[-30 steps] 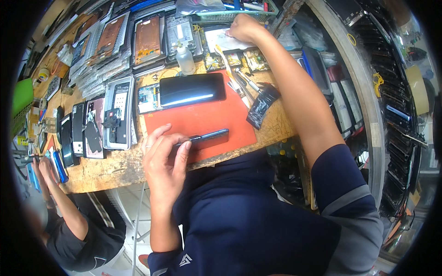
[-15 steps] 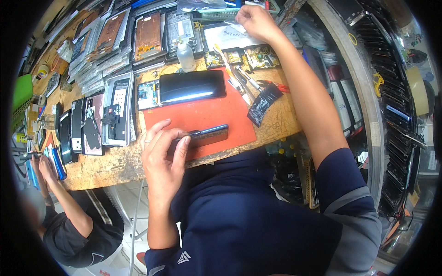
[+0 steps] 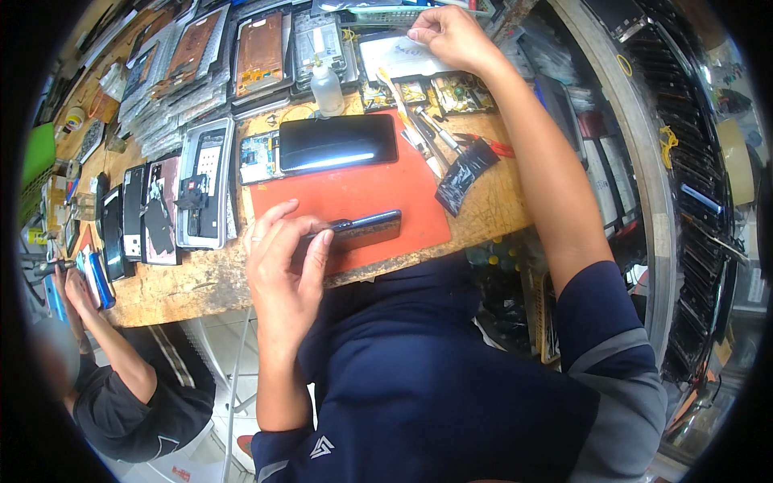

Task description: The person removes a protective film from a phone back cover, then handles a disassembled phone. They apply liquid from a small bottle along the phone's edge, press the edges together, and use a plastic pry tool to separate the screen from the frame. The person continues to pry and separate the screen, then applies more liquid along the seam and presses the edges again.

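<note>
My left hand grips a dark phone by its left end, holding it on edge over the near side of an orange work mat. A second black phone lies face up at the mat's far edge. My right hand reaches far across the wooden bench, its fingers pinching the edge of a white sheet near the back. A small clear bottle stands between the two.
Opened phones and metal frames cover the bench's left and back. Tweezers and a brush lie right of the mat. Another person sits at lower left, hands on a blue phone. Shelving curves along the right.
My right hand has reached further back and right to the white sheet. My left hand has stayed on the dark phone, shifting only slightly.
</note>
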The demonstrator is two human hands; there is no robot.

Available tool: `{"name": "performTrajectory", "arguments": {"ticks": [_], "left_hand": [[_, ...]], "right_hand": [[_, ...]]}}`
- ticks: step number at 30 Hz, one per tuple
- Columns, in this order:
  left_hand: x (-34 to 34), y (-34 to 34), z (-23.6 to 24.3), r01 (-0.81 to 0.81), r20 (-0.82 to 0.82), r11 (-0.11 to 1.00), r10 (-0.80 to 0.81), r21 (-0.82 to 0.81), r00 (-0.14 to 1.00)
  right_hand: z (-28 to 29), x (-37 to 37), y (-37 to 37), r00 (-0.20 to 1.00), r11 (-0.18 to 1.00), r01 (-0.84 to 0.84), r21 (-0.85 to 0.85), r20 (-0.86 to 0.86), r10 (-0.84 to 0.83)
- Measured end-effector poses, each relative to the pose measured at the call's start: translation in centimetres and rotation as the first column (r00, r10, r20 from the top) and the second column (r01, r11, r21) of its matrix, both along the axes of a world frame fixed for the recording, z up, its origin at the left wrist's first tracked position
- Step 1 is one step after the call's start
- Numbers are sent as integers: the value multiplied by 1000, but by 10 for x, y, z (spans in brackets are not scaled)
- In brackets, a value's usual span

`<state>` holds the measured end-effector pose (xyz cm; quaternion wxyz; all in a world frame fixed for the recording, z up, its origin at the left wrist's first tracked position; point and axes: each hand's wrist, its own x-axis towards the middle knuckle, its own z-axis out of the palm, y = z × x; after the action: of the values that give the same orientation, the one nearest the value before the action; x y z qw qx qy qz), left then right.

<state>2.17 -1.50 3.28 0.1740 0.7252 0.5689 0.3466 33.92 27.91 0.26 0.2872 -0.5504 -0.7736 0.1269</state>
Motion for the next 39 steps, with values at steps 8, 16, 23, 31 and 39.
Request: {"name": "performTrajectory", "arguments": {"ticks": [8,16,23,31,39], "left_hand": [[-1,0,1,13,18,1000,-12,-5,1000],[-1,2,1,4,29,1000,-4,-8,1000],[0,2,-1,-2,23,1000,2,2,1000],[3,2,-3,-24,32,999,23,25,999],[4,1,-4,-37,37,999,36,21,999]], "right_hand": [[5,16,-5,941,941,291,172,129,-314],[47,13,-72,885,985,172,26,-444,-143],[76,-27,-212,932,937,-287,197,-169,321],[42,-72,-268,829,760,-515,396,5,560],[26,-86,-270,859,718,-476,508,92,504]]}}
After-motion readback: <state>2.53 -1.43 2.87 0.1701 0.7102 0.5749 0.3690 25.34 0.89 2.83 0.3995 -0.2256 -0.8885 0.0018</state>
